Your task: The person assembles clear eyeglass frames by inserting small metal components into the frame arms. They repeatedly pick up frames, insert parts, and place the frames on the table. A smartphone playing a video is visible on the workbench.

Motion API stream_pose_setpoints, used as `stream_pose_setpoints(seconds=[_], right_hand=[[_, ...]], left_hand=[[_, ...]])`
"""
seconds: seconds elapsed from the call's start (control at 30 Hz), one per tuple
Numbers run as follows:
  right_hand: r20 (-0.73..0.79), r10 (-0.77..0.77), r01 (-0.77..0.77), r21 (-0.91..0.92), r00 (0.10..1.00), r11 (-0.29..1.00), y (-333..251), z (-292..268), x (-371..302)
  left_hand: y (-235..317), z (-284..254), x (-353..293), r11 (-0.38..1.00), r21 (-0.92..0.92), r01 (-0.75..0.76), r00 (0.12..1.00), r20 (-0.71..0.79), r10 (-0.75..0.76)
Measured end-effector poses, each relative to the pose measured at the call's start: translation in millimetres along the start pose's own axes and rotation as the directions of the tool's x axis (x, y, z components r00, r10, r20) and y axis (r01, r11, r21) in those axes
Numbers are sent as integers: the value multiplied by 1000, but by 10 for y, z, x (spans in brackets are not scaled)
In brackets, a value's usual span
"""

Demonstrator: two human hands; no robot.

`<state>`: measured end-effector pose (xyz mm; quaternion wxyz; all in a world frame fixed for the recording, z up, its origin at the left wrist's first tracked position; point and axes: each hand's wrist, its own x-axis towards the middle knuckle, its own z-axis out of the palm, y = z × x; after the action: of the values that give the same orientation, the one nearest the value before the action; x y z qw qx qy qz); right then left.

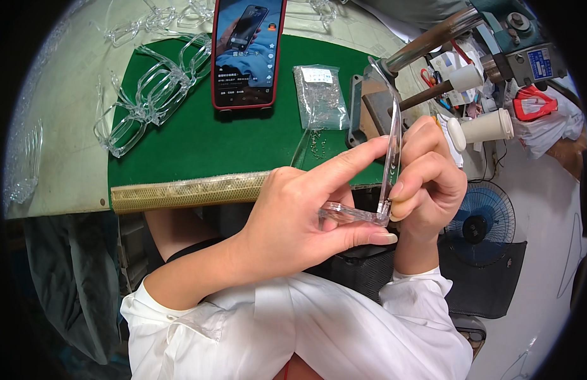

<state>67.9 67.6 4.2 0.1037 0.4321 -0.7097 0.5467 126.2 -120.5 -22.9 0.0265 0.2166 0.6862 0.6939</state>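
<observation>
A clear plastic eyeglass frame (353,214) is in my left hand (293,212), between its thumb below and its fingers above. One temple arm (387,180) of the frame points up and away, with my left index fingertip against it. My right hand (436,180) is closed at the hinge, its fingertips pinched together beside the joint. Anything tiny between those fingertips is too small to make out. Past my hands, a clear bag (322,98) of tiny metal parts lies on the green mat (173,164), with some loose parts (317,144) spilled near it.
Several clear eyeglass frames (157,95) are piled at the far left. A phone (248,57) in a red case stands at the back. A metal bench press (432,38) rises at the right. A gold mesh-patterned strip (192,192) lines the table's front edge. A fan (480,221) stands lower right.
</observation>
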Motion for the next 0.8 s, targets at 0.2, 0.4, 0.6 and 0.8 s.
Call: stream_pose_setpoints(seconds=[0.2, 0.4, 0.6, 0.8], right_hand=[[62, 7, -4, -44, 998, 999, -67, -36, 102], [61, 108, -107, -16, 992, 994, -54, -81, 107], [31, 171, -169, -65, 985, 983, -37, -145, 145], [0, 319, -318, -83, 948, 944, -38, -169, 143]], left_hand=[[-8, -26, 21, 998, 42, -39, 999, -3, 39], [-13, -51, 25, 994, 74, -76, 996, 42, 73], [-28, -29, 55, 996, 23, -82, 996, 27, 81], [-32, -16, 111, 997, 50, -58, 998, 17, 57]])
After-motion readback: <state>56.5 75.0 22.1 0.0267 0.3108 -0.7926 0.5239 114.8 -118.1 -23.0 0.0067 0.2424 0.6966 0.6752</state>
